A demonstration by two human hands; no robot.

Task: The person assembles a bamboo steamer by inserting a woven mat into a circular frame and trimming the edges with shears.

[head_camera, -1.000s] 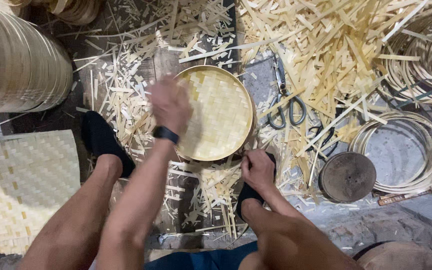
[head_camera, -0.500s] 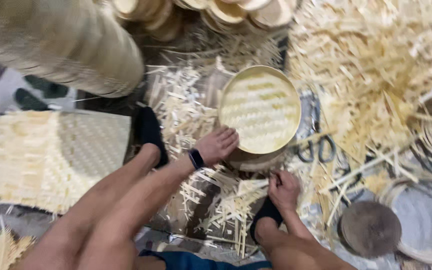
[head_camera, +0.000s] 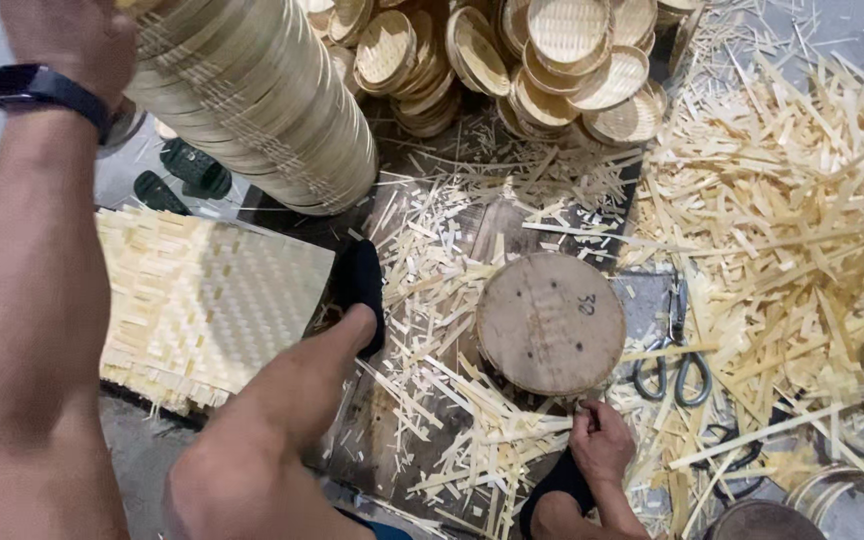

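Left hand point(head_camera: 72, 45): raised at the top left edge, a dark watch point(head_camera: 37, 88) on the wrist, against the tall stack of woven trays point(head_camera: 262, 100); fingers cut off by the edge, so its grip cannot be told.
Right hand point(head_camera: 600, 440): low, fingers curled loosely on the bamboo strips point(head_camera: 472, 420), just beside the round wooden block point(head_camera: 550, 322).
Round wooden block: lies flat on the floor, nothing on it.
Loose trays point(head_camera: 552, 60): shallow woven rounds heaped at the top, empty, tipped against one another.
Woven mat point(head_camera: 202, 300): flat at left.
Scissors point(head_camera: 674, 360): right of the block, among offcuts.
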